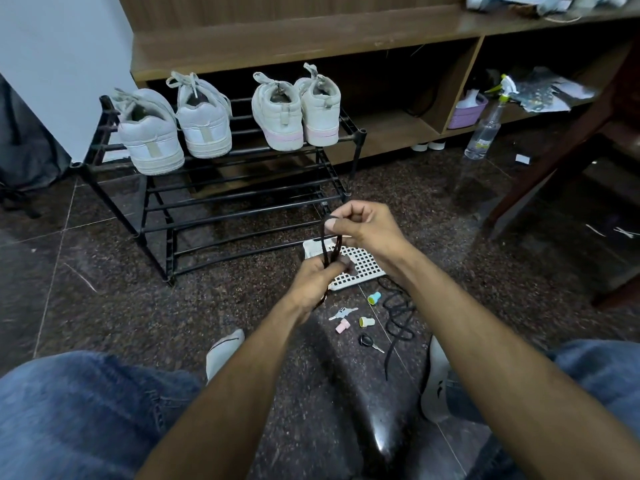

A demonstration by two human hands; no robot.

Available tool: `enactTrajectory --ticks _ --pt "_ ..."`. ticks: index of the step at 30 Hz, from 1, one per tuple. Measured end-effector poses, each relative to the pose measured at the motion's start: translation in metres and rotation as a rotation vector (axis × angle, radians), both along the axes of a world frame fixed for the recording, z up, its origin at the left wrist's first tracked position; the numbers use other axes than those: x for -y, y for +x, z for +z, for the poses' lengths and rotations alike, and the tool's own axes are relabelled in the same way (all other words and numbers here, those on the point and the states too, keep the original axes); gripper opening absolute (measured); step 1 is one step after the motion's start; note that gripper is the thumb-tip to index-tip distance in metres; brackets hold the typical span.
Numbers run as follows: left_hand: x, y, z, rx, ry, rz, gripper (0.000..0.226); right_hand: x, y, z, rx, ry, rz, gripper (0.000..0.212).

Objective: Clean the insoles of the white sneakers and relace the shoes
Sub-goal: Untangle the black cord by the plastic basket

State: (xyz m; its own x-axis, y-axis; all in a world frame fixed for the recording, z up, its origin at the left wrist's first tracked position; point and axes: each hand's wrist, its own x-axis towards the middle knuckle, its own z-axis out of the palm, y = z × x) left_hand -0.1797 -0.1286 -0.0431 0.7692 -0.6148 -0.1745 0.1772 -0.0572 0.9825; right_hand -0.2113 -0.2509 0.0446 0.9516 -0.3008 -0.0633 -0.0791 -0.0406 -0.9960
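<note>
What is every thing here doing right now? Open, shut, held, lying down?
Left hand: shut on the dark lace.
Right hand: pinching the same lace higher up.
Dark lace: doubled over, stretched between both hands.
Second dark lace: loose on the floor.
Four white sneakers: upright on the rack, heels toward us, laced.
Spray bottle: standing on the floor.
White grid tray: flat on the floor.

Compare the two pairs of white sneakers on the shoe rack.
The left pair of sneakers has grey-white soles and a beige heel strip; the right pair of sneakers has pink-tinted soles and looks smaller and chunkier. The left pair's laces flop loosely over the collars; the right pair's show only at the tongue. Both stand heels outward on the shoe rack's top tier.
</note>
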Motion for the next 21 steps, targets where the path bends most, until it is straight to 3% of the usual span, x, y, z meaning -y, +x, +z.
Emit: enactTrajectory --ticks 4,7,15,21 --pt "-0.012 0.003 -0.011 -0.164 -0.119 0.018 0.025 0.024 -0.007 -0.011 -0.008 0.213 -0.213 0.007" --pt "-0.015 0.007 -0.013 -0.3 -0.306 0.191 0.028 0.035 -0.017 -0.028 -0.101 0.271 -0.319 0.007" --pt "-0.006 0.021 0.003 -0.666 -0.744 0.544 0.035 -0.008 -0.036 -0.082 -0.318 0.309 -0.224 0.01" --pt "-0.01 0.021 0.001 -0.671 -0.639 0.67 0.032 -0.025 -0.035 -0.105 -0.296 0.273 -0.165 0.014"
